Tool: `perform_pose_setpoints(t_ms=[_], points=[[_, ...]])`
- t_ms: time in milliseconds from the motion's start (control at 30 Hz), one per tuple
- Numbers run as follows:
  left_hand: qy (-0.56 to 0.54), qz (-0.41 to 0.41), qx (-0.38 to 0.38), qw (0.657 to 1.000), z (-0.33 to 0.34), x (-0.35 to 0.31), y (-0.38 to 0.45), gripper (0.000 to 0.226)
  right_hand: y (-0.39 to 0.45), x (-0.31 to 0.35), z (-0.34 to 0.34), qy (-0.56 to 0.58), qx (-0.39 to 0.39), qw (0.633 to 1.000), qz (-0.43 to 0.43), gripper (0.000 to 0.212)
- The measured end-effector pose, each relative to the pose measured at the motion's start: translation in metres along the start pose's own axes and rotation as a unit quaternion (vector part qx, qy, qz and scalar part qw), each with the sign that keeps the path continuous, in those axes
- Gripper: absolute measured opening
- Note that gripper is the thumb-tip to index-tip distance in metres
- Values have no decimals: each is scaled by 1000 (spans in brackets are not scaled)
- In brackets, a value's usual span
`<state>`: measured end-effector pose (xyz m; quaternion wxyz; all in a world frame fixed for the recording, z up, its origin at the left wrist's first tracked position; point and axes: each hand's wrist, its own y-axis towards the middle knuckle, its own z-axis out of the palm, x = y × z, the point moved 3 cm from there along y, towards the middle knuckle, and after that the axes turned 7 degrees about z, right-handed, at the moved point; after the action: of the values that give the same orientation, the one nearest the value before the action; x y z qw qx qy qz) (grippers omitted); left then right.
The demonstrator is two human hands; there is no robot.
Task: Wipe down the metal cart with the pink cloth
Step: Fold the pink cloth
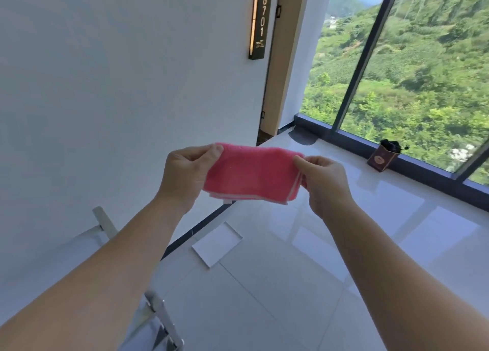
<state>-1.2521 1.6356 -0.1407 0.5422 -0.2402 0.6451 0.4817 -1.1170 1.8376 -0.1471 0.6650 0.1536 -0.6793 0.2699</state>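
Pink cloth at frame centre, folded into pad, stretched between both hands, likely squaring it for wiping. Left hand pinches left edge; right hand pinches right edge. Metal cart only partly visible, lower left, untouched.

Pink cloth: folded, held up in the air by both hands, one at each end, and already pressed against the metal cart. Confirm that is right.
Not quite. The head view shows the pink cloth folded and held up by the left hand and right hand, one at each end, but clear of the metal cart, which sits low at the bottom left.
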Motion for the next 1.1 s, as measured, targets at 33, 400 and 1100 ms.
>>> perform_pose_setpoints(t_ms=[33,400,1100], points=[[1,-9,-5,1000,7,11,10,11,21,0,2,-11,15,1000,-1,14],[-6,-120,-123,985,-4,234,130,17,258,-105,110,-234,76,965,-87,17],[265,-441,-97,852,-15,974,70,88,642,-766,274,-599,459,649,-90,73]])
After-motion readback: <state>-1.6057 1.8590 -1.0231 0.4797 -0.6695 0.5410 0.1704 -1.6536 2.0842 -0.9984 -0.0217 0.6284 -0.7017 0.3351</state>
